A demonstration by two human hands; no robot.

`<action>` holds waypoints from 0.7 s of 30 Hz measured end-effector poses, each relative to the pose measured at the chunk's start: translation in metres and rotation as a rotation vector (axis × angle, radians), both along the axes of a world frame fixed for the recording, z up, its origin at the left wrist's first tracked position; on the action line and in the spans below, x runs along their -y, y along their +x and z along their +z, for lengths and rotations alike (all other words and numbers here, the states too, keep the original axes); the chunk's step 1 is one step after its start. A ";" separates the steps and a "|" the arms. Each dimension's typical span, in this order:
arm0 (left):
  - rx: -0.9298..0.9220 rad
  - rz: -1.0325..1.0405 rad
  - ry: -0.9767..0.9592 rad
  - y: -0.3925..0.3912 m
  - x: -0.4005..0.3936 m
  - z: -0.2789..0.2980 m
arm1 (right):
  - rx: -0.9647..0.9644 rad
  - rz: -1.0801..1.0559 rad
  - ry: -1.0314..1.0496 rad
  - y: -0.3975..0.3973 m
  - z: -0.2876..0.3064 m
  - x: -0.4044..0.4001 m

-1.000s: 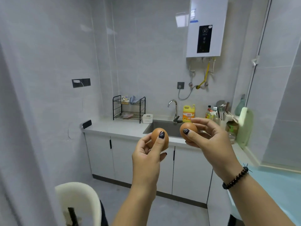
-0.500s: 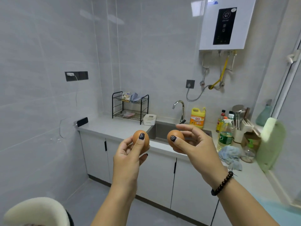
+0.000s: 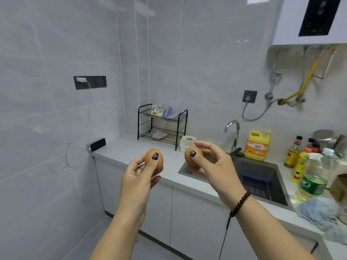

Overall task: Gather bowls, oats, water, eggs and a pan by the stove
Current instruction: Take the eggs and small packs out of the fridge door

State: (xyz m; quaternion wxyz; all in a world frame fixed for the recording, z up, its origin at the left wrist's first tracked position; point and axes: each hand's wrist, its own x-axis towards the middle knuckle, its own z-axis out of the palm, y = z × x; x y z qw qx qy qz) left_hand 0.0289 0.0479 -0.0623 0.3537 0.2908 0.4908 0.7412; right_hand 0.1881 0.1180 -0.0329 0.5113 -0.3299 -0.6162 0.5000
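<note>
Eggs: 2 in the air, over the counter (image 3: 131, 152) edge by the sink (image 3: 262, 173). Left hand (image 3: 139, 181) pinches egg (image 3: 150, 158), right hand (image 3: 214, 171) pinches egg (image 3: 188, 159), fingertips only. Risk: thin grip, a knock on the counter could crack or drop one.

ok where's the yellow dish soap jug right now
In the head view the yellow dish soap jug stands on the counter at the right, behind the sink and just right of the faucet.
</note>
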 end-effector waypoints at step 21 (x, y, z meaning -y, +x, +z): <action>-0.063 0.088 -0.135 -0.222 -0.289 -0.046 | -0.117 0.154 -0.333 -0.226 -0.051 -0.316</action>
